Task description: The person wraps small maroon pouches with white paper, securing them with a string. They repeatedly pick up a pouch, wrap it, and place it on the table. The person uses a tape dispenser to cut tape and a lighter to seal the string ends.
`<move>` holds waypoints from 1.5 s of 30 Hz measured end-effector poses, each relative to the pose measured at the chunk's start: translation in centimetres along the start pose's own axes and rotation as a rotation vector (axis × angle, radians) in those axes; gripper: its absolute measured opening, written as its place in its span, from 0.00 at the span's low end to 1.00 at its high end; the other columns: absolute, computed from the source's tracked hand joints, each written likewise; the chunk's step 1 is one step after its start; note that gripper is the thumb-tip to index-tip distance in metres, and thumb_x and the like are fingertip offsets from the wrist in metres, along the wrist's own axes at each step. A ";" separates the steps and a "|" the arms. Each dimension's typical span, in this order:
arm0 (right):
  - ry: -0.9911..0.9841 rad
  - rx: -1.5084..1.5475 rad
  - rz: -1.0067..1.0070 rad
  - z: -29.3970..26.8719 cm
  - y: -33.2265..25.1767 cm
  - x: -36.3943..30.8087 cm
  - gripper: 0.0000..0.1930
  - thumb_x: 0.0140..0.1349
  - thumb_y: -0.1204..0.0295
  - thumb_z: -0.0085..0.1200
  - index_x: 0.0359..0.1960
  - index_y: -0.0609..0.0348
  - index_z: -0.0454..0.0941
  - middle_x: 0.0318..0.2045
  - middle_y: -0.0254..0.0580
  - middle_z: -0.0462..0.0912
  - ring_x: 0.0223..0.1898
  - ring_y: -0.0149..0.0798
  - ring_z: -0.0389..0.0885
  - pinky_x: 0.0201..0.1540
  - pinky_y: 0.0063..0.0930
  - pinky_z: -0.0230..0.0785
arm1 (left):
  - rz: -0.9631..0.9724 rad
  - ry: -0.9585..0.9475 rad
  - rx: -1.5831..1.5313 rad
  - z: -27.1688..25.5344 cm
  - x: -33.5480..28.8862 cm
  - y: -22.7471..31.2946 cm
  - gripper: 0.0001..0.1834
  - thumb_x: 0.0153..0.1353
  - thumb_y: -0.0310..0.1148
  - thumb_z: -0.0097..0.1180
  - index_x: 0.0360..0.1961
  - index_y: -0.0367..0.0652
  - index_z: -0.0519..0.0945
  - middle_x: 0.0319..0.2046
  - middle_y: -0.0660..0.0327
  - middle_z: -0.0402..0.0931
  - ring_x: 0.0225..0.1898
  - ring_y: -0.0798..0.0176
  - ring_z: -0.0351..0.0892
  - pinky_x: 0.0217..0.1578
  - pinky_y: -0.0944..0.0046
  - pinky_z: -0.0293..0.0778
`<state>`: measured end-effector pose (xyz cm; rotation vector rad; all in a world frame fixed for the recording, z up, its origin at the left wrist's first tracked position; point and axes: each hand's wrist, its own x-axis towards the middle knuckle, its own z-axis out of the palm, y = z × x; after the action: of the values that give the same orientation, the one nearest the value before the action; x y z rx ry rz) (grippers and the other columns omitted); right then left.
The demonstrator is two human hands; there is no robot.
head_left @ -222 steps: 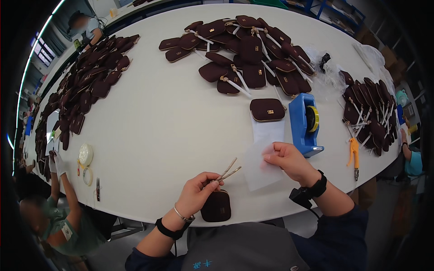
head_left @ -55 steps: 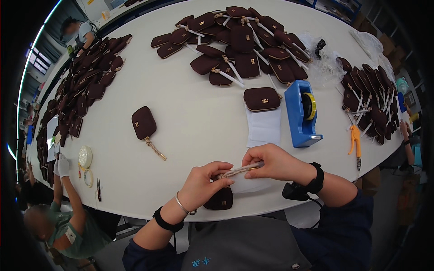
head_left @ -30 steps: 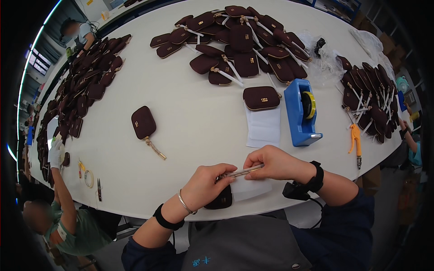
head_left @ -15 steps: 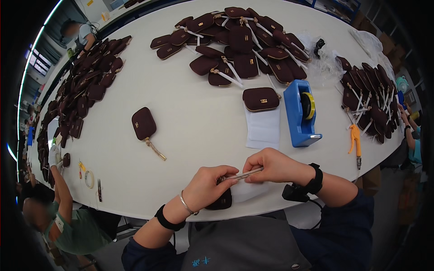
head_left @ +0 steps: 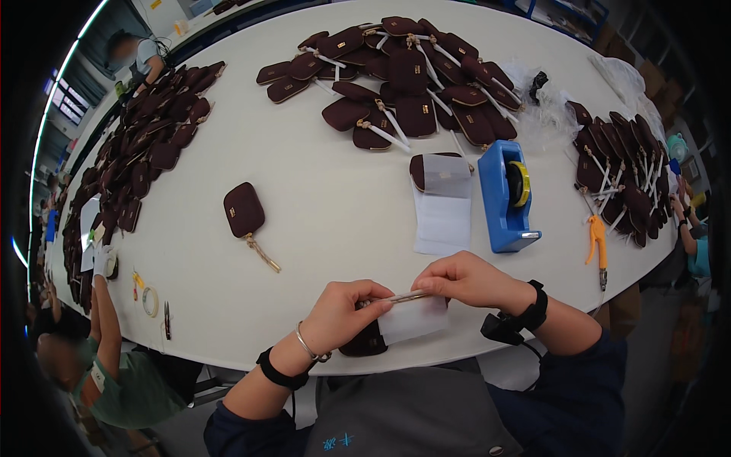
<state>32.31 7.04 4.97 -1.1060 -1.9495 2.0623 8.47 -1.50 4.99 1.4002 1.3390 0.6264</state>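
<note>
Left hand pinches the metal pull at its 3 o'clock; right hand grips the other end. White tissue sheet hangs below, half covering the dark pouch on the desk. Blue tape dispenser at 1 o'clock holds a yellow roll. Pouch contents hidden.

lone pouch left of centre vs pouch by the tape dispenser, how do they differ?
The lone pouch lies bare, its gold chain trailing toward the person. The pouch by the blue tape dispenser, the covered pouch, is mostly hidden under white paper, no chain visible. Both are dark maroon and untouched on the white table.
</note>
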 end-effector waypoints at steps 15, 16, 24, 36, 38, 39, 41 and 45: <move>0.162 -0.655 -0.977 1.4 1.3 0.9 0.13 0.45 0.83 0.57 0.35 0.62 0.77 0.37 0.45 0.81 0.39 0.48 0.78 0.44 0.37 0.70 | -0.111 -0.051 -0.210 -0.7 -1.0 -0.2 0.10 0.62 0.29 0.62 0.41 0.34 0.83 0.28 0.67 0.81 0.31 0.78 0.74 0.34 0.76 0.70; 0.153 -0.605 -0.953 1.5 1.6 1.0 0.13 0.44 0.84 0.58 0.35 0.62 0.77 0.36 0.46 0.81 0.39 0.49 0.78 0.43 0.38 0.71 | -0.085 -0.037 -0.182 -0.6 -1.1 -0.2 0.10 0.62 0.29 0.61 0.41 0.34 0.83 0.28 0.66 0.81 0.30 0.78 0.73 0.33 0.76 0.71; 0.224 -0.294 -0.667 2.7 1.4 0.5 0.09 0.56 0.79 0.63 0.37 0.62 0.78 0.33 0.41 0.82 0.33 0.36 0.80 0.37 0.27 0.72 | 0.025 -0.050 -0.390 -0.3 -1.6 -1.5 0.11 0.66 0.27 0.51 0.46 0.33 0.79 0.32 0.64 0.82 0.31 0.75 0.71 0.37 0.74 0.71; 0.206 0.061 -0.249 3.5 -1.1 0.3 0.08 0.61 0.76 0.61 0.34 0.62 0.72 0.30 0.37 0.81 0.33 0.25 0.80 0.35 0.20 0.72 | 0.203 0.315 -0.229 1.6 -2.0 -2.2 0.08 0.61 0.31 0.63 0.35 0.36 0.84 0.22 0.62 0.81 0.22 0.76 0.74 0.25 0.72 0.71; 0.240 0.180 -0.313 3.9 -1.2 0.0 0.06 0.61 0.78 0.60 0.36 0.64 0.76 0.29 0.36 0.82 0.32 0.25 0.80 0.34 0.19 0.71 | 0.197 0.233 -0.174 0.8 -2.7 -1.1 0.06 0.62 0.26 0.61 0.39 0.36 0.84 0.29 0.61 0.84 0.30 0.75 0.80 0.31 0.73 0.75; 0.256 0.119 -0.257 4.0 -2.5 -0.6 0.07 0.58 0.80 0.61 0.37 0.65 0.77 0.29 0.38 0.83 0.32 0.28 0.82 0.35 0.21 0.73 | 0.334 0.288 -0.080 0.7 -3.0 -0.9 0.07 0.60 0.24 0.61 0.40 0.38 0.84 0.30 0.60 0.83 0.31 0.69 0.82 0.31 0.70 0.75; 0.268 0.052 -0.347 3.9 -2.9 -0.9 0.11 0.54 0.84 0.60 0.40 0.68 0.77 0.27 0.43 0.84 0.30 0.31 0.84 0.35 0.22 0.75 | 0.574 0.410 0.142 0.5 -3.1 -0.2 0.13 0.50 0.19 0.62 0.39 0.41 0.82 0.28 0.59 0.79 0.30 0.55 0.77 0.32 0.60 0.72; 0.269 0.127 -0.217 4.5 -4.6 -1.1 0.03 0.54 0.87 0.55 0.29 0.69 0.78 0.21 0.47 0.82 0.21 0.34 0.82 0.23 0.23 0.74 | 0.722 0.591 0.288 0.6 -3.9 -0.1 0.14 0.47 0.20 0.64 0.37 0.42 0.80 0.29 0.61 0.77 0.30 0.56 0.74 0.33 0.58 0.71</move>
<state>28.81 3.58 9.26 -1.0323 -1.7036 1.7935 8.06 -5.34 5.84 2.0572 1.3827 1.4562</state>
